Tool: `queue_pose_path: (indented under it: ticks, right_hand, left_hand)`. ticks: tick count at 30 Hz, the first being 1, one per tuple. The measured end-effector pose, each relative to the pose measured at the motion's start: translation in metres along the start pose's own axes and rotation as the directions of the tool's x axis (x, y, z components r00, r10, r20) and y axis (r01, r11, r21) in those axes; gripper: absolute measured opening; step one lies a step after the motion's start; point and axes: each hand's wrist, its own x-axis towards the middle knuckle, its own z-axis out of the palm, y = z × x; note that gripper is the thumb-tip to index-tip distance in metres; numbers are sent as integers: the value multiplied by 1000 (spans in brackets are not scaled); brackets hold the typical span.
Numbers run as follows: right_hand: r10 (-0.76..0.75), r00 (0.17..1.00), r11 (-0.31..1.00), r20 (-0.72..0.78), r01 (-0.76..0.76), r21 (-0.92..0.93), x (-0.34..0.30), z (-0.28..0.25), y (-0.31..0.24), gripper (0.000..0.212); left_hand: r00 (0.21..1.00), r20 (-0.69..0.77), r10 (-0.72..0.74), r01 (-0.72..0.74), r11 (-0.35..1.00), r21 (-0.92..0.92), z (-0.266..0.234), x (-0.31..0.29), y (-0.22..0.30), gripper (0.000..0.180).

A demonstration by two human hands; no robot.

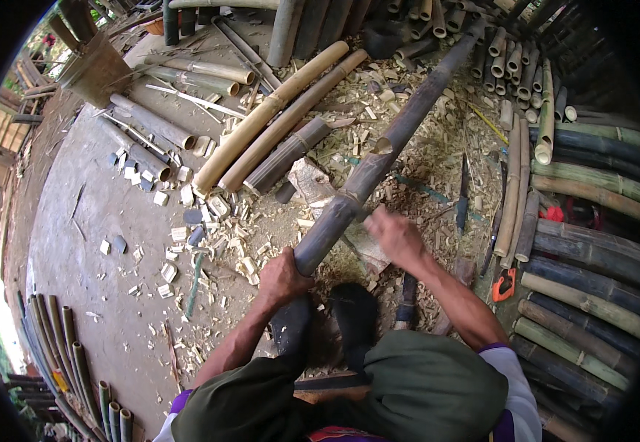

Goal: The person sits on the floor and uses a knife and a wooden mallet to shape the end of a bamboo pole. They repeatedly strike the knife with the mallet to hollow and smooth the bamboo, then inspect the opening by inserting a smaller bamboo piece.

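A long dark bamboo pole [408, 110] slants from between my knees up toward the far right. A notch [383, 146] is cut in its upper side, showing pale wood. My left hand [283, 278] is wrapped round the pole's near end. Just right of the pole, close to a node, my right hand [397, 237] is closed and somewhat blurred; what it holds, if anything, I cannot make out. Under the pole lies a pale, chopped wooden block [310, 181], partly hidden by it.
Bamboo chips [220, 206] litter the ground. Cut bamboo lengths [272, 118] lie ahead on the left, with a stack of bamboo poles [592, 250] along the right. An orange-handled tool [504, 286] and a long dark blade-like tool [462, 195] lie right. A bucket [95, 74] stands far left.
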Motion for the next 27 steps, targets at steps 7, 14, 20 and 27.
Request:
queue_pose_path:
  ticks: [7, 14, 20, 27]
  right_hand:
    - [286, 951, 911, 119, -309, 274, 9, -9, -14, 44]
    - [337, 914, 882, 225, -390, 265, 4, -23, -24, 37]
    - [316, 932, 940, -176, -283, 190, 13, -9, -4, 40]
    - [152, 986, 984, -70, -145, 102, 1, 11, 7, 39]
  left_hand:
    - [986, 164, 13, 18, 982, -185, -20, 3, -4, 59]
    - [946, 308, 102, 18, 931, -363, -19, 9, -21, 64]
    - [912, 340, 231, -54, 887, -459, -16, 24, -30, 65]
    - [857, 418, 302, -13, 823, -568, -5, 43, -45, 65]
